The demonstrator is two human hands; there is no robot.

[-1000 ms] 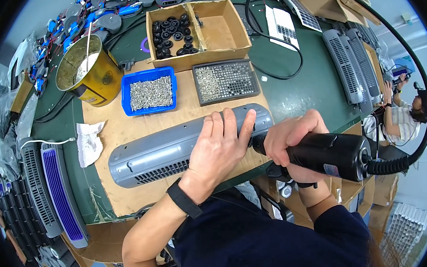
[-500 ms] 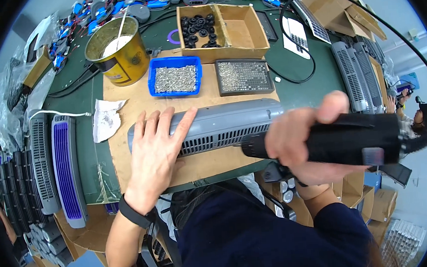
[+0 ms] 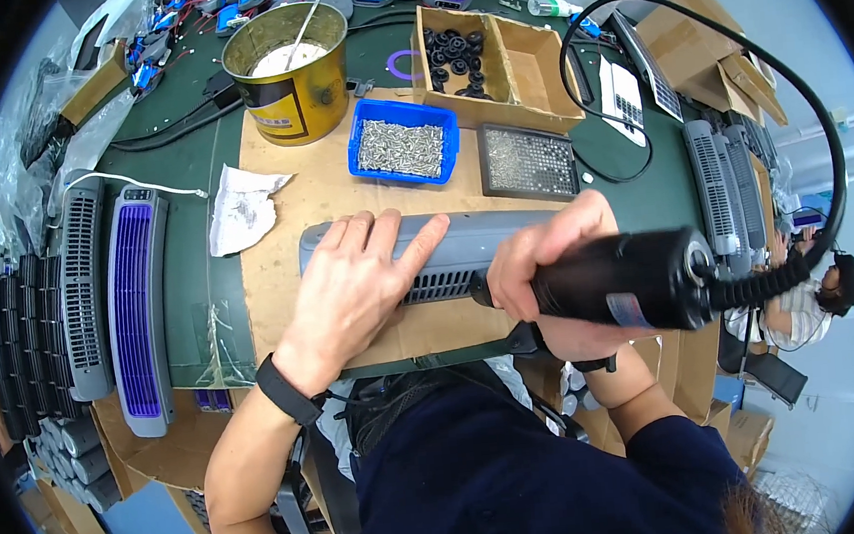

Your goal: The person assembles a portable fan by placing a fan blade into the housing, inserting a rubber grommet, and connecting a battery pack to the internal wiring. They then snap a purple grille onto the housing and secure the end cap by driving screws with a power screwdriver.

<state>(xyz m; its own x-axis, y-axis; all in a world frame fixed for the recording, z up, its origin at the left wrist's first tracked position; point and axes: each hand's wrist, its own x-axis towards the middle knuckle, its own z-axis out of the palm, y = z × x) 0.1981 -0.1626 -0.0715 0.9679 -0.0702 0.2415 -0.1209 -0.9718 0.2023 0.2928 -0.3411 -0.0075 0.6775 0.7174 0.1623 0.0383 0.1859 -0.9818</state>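
Observation:
A long grey plastic housing (image 3: 462, 227) with a slotted vent along its near side lies crosswise on a cardboard sheet (image 3: 279, 299). My left hand (image 3: 350, 288) rests flat over its left part, fingers open and spread. Wrapped around a black corded electric screwdriver (image 3: 614, 282) is my right hand (image 3: 547, 258). The screwdriver lies nearly level, its nose at the housing's near slotted edge, right of my left hand. Its tip and any screw are hidden there. Behind the housing sit a blue tray of screws (image 3: 402, 148) and a dark perforated screw tray (image 3: 529, 164).
A yellow can (image 3: 299, 101) with a stick stands at the back left, beside a cardboard box of black round parts (image 3: 453, 59). Grey and purple slotted units (image 3: 138, 310) line the left. The screwdriver's black cable (image 3: 832, 125) arcs up on the right. Another person (image 3: 830, 285) works far right.
The view has shifted, so the table things sit farther right. My right hand has brought the screwdriver closer to my left hand, its nose now against the housing. My left hand stays on the housing.

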